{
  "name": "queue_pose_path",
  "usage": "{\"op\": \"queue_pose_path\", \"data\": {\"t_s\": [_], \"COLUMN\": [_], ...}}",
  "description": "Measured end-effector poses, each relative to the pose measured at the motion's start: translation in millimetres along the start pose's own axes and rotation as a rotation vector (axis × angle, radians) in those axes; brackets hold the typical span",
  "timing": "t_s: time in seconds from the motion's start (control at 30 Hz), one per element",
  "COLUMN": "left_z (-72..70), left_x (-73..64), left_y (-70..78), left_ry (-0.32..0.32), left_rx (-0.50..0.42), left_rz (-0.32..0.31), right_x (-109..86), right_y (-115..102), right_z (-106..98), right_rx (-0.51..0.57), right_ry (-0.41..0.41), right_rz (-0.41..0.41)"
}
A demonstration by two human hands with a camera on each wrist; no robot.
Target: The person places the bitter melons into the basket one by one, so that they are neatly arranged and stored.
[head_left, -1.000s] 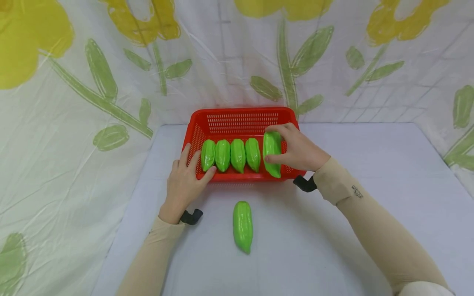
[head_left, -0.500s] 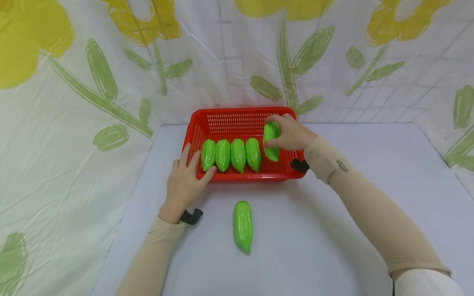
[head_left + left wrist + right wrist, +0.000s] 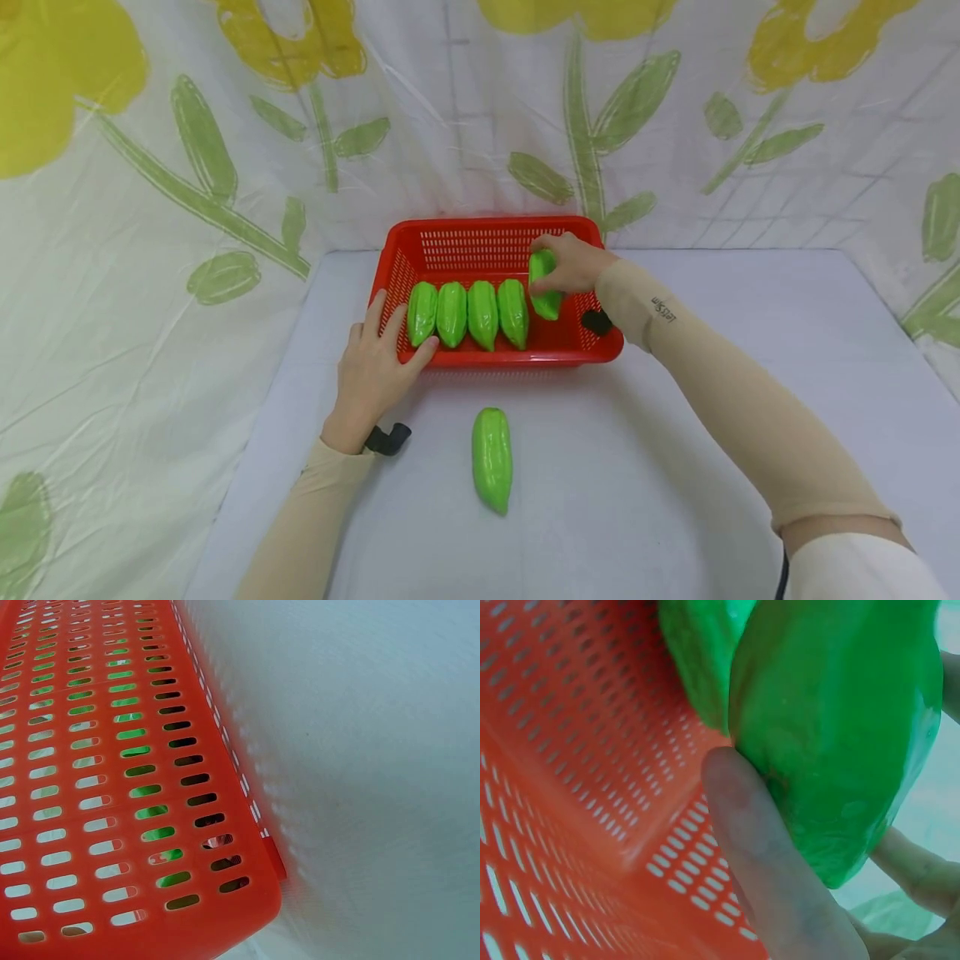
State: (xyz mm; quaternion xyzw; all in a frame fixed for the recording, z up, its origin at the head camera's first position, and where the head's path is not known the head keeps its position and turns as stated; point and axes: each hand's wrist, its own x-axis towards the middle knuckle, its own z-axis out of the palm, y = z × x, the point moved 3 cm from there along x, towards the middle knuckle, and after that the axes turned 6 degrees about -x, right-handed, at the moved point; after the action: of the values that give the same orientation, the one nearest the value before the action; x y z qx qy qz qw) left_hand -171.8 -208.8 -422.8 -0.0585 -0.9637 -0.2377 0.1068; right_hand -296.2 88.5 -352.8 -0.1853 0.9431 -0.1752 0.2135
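Note:
My right hand (image 3: 573, 262) grips a glossy green ridged fruit (image 3: 543, 285) with a pointed tip, just inside the right part of the red basket (image 3: 517, 358). In the right wrist view the thumb (image 3: 761, 847) lies along one side of the held fruit (image 3: 832, 742), with other fingers on the far side. Several similar green fruits (image 3: 482, 315) lie side by side in the basket. My left hand (image 3: 375, 362) rests on the basket's front left corner with fingers spread; the left wrist view shows only the slotted basket wall (image 3: 135, 787). Another green fruit (image 3: 492, 460) lies before the basket.
A pale cloth covers the table (image 3: 600, 500). Behind stands a white curtain (image 3: 420, 150) with yellow flowers and green leaves. The basket's raised rim and perforated walls surround the row of fruits.
My right hand has carried its green fruit slightly back and left, from over the front rim to inside the basket, beside the row. My left hand has stayed put.

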Motion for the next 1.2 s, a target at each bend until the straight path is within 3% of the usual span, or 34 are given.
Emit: {"op": "queue_pose_path", "data": {"t_s": [0.43,0.8,1.2], "left_z": [0.5,1.7,0.6], "left_x": [1.1,1.4,0.6], "left_y": [-0.6,0.5,-0.4], "left_ry": [0.015,0.010,0.018], "left_rx": [0.003,0.003,0.001], "left_rz": [0.015,0.016,0.016], "right_x": [23.1,31.9,40.0], "right_y": [2,1,7], "right_z": [17,34,45], "right_rx": [-0.040,-0.127,-0.130], "right_ry": [-0.128,-0.171,-0.186], "right_rz": [0.096,0.104,0.114]}}
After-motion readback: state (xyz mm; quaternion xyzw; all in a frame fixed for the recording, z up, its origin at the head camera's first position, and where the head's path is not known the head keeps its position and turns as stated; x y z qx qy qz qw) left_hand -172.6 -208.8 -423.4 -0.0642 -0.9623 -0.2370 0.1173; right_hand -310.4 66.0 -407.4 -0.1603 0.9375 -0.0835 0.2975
